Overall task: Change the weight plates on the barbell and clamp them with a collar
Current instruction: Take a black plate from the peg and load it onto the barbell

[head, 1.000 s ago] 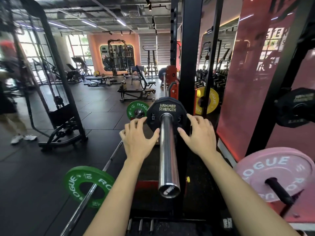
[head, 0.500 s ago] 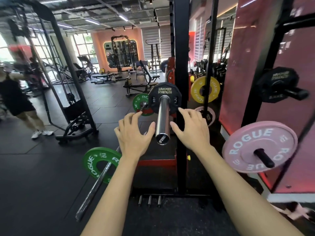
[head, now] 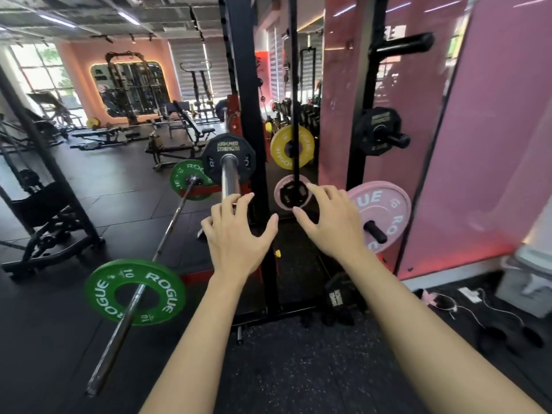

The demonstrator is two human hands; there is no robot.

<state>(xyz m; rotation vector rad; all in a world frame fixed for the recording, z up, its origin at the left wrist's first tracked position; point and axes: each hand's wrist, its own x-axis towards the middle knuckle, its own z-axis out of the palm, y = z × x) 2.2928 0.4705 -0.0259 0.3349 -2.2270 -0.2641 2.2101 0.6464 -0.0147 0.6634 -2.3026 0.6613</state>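
Observation:
A black Hammer Strength plate (head: 228, 158) sits far up the chrome sleeve of the racked barbell (head: 230, 179). My left hand (head: 237, 236) hovers open in front of the sleeve's near end, hiding the tip. My right hand (head: 333, 222) is open too, fingers spread, off to the right of the bar and holding nothing. A pink Rogue plate (head: 383, 212) hangs on a storage peg just right of my right hand. Above it another black plate (head: 378, 131) hangs on a higher peg. No collar shows on the sleeve.
A second barbell (head: 167, 231) lies on the floor at left with green Rogue plates (head: 134, 291) on both ends. The black rack upright (head: 248, 100) stands behind the sleeve. A yellow plate (head: 291, 146) and a small pink plate (head: 291, 192) hang beyond. Cables and a bin lie at lower right.
Both hands have pulled back along the sleeve, away from the black plate, which stays on the bar. The view has backed off and swung right, showing more storage pegs.

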